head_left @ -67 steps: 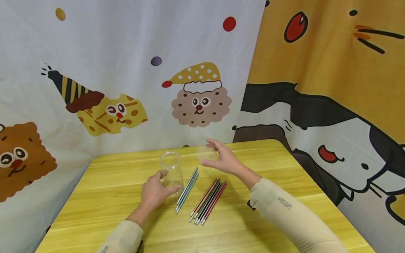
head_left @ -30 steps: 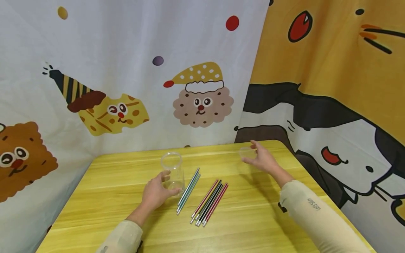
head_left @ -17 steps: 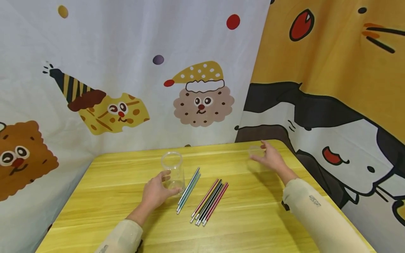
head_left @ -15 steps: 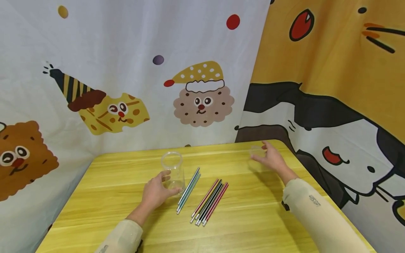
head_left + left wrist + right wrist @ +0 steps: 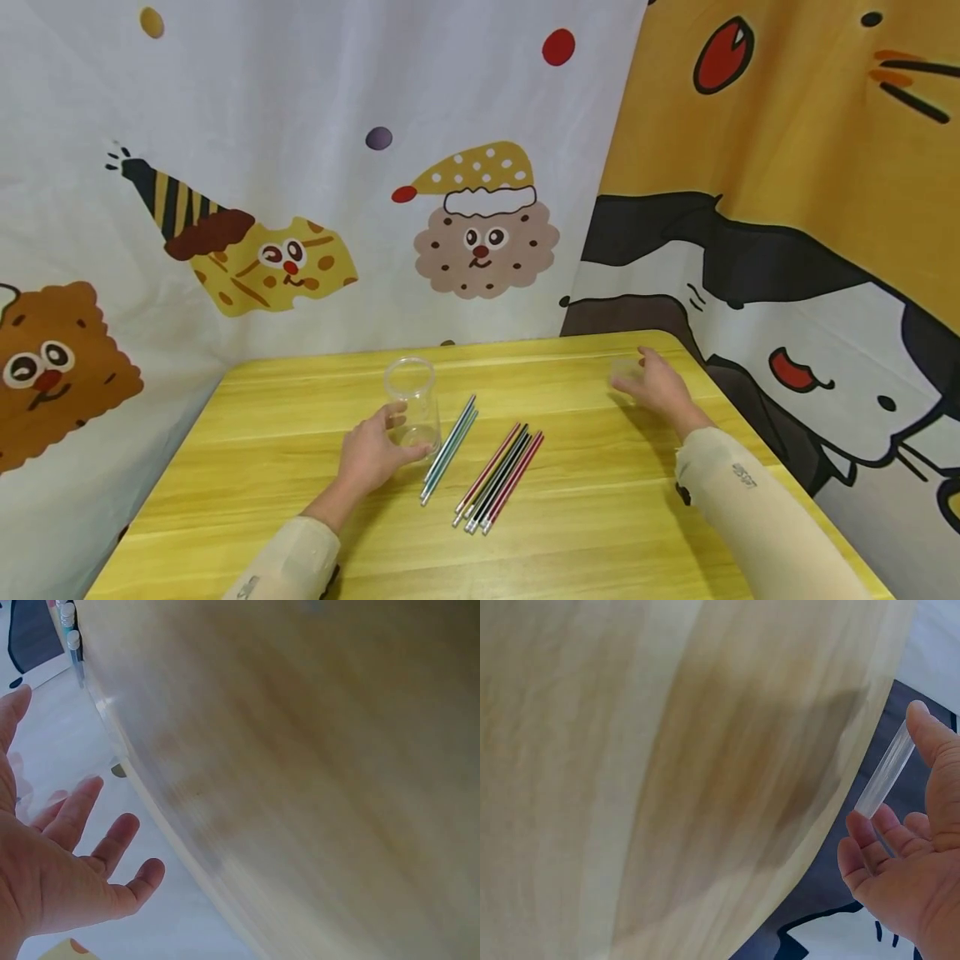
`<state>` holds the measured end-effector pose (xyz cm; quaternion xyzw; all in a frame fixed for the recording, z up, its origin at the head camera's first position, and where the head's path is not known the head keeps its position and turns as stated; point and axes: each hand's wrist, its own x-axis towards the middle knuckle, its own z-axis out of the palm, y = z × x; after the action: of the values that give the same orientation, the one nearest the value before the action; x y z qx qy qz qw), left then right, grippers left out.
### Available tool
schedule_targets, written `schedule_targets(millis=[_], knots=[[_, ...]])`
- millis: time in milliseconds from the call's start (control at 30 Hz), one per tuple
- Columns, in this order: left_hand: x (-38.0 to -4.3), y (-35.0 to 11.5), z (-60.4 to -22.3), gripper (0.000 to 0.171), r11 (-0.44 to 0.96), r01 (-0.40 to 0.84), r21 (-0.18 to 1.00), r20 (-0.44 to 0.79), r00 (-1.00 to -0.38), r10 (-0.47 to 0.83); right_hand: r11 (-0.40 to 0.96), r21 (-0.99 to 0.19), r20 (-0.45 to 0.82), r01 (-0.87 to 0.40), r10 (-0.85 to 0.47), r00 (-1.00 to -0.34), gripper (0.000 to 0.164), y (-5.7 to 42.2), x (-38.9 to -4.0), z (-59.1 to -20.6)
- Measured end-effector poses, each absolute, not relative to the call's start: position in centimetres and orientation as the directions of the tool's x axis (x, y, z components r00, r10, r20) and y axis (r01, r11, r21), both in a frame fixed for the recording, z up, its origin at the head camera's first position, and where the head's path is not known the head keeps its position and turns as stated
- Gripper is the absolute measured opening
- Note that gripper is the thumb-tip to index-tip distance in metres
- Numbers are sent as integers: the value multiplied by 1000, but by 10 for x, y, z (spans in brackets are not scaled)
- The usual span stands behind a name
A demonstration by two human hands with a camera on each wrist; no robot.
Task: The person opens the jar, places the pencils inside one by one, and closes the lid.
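A clear plastic jar [image 5: 414,408], its round mouth uncovered, stands upright on the table. My left hand [image 5: 372,450] holds it low on its left side, the thumb in front and the fingers behind. In the left wrist view the fingers [image 5: 116,840] are gently bent. Over at the back right, my right hand [image 5: 660,387] pinches a clear round lid [image 5: 887,771] by its edge between thumb and fingertips. The lid is tilted on edge in the right wrist view and looks faint in the head view.
Two bluish pencils [image 5: 448,454] lie just right of the jar. Beside them is a loose bunch of red and black pencils [image 5: 501,479] with silver ends. The yellow wood-grain table [image 5: 600,517] ends at a cartoon-printed curtain [image 5: 315,183] behind and to the right.
My right hand has carried the lid from beside the jar to the back right, and has lowered slightly toward the table. The left hand, jar and pencils have stayed in place.
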<state>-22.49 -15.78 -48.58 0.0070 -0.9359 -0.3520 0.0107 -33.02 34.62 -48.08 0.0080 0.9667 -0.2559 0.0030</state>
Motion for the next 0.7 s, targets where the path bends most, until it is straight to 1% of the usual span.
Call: schedule_targets(millis=[367, 533, 700], knots=[[-224, -157, -484, 90, 767, 6, 642, 32, -999, -20, 892, -451, -57, 45, 21, -998, 106, 351, -332, -487], [-224, -156, -484, 90, 767, -2, 641, 21, -1000, -20, 910, -412, -45, 32, 14, -999, 103, 354, -330, -493], [-223, -155, -483, 92, 746, -21, 666, -8, -1000, -22, 923, -384, -27, 19, 9, -1000, 101, 355, -330, -497]])
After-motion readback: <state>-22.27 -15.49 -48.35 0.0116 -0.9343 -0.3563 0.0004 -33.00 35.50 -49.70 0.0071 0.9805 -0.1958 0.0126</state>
